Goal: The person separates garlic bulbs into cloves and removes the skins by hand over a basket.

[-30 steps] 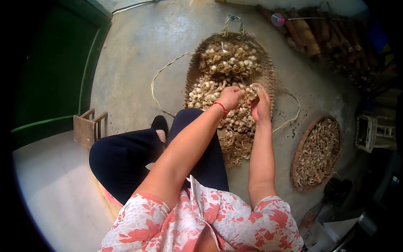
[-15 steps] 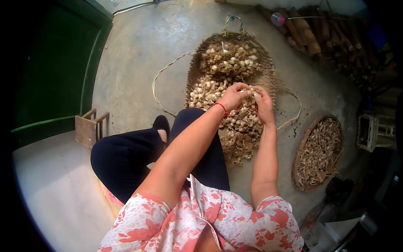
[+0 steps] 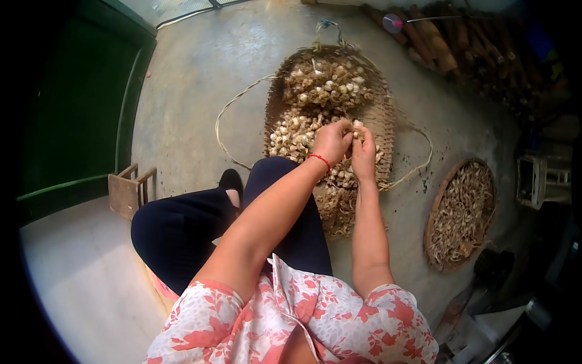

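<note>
Whitish and dry, one small garlic bulb (image 3: 357,124) is above the middle of a woven basket (image 3: 383,108), between the left hand (image 3: 331,143) and the right hand (image 3: 364,159). Left fingers are curled and seem to pinch it; right fingers meet it from the other side, probably because such a small, knobbly thing needs steadying; the exact contact is too small to tell. Beneath, garlic heaps (image 3: 294,134) lie with crumbly brown husk, and the raised basket edge presumably stops them from rolling. Twisted rope (image 3: 225,109) loops onto the smooth grey floor (image 3: 200,97). The basket is near one knee (image 3: 274,167), likely for easy reach. Farther right, a round tray (image 3: 431,224) carries thin, curled, brownish scraps (image 3: 464,209).
</note>
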Demonstrator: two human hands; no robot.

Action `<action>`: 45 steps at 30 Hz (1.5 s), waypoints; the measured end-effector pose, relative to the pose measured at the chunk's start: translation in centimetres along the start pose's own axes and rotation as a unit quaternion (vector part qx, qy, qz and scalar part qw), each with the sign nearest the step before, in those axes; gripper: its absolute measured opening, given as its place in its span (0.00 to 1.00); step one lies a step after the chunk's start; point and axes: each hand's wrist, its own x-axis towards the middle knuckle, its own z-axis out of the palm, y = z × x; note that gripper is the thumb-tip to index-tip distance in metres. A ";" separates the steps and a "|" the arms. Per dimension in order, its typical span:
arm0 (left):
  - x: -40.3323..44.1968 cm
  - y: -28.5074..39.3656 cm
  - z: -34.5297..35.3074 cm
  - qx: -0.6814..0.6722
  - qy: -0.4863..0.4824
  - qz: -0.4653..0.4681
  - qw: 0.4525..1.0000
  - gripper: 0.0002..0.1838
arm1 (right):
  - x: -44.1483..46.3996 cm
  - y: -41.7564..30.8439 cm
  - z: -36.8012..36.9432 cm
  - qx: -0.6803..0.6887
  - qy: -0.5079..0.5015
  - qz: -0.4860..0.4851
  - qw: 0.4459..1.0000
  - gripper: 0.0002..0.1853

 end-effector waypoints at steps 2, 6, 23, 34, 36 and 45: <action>-0.1 -0.3 0.4 -0.004 -0.014 0.002 1.000 0.14 | -0.4 0.0 -0.2 -0.011 -0.001 0.010 1.000 0.10; 0.7 -1.1 0.5 -0.085 -0.112 -0.090 0.986 0.12 | -1.4 -1.0 -0.5 -0.212 0.056 -0.151 0.964 0.10; 2.7 -7.5 -1.2 -0.392 0.250 -0.421 0.779 0.12 | -8.1 0.8 -8.5 -0.583 -0.229 0.163 0.762 0.20; 0.7 -5.6 -4.1 -0.372 0.091 -0.394 0.835 0.24 | 11.4 7.1 2.3 -0.622 -0.048 -0.070 0.779 0.15; 1.0 -5.6 -4.0 -0.417 0.068 -0.398 0.814 0.21 | 12.1 5.3 2.2 -0.355 -0.076 0.094 0.927 0.14; 1.1 -3.4 -1.6 -0.389 0.025 -0.390 0.835 0.17 | 9.2 4.7 1.2 -0.404 -0.024 -0.050 0.913 0.17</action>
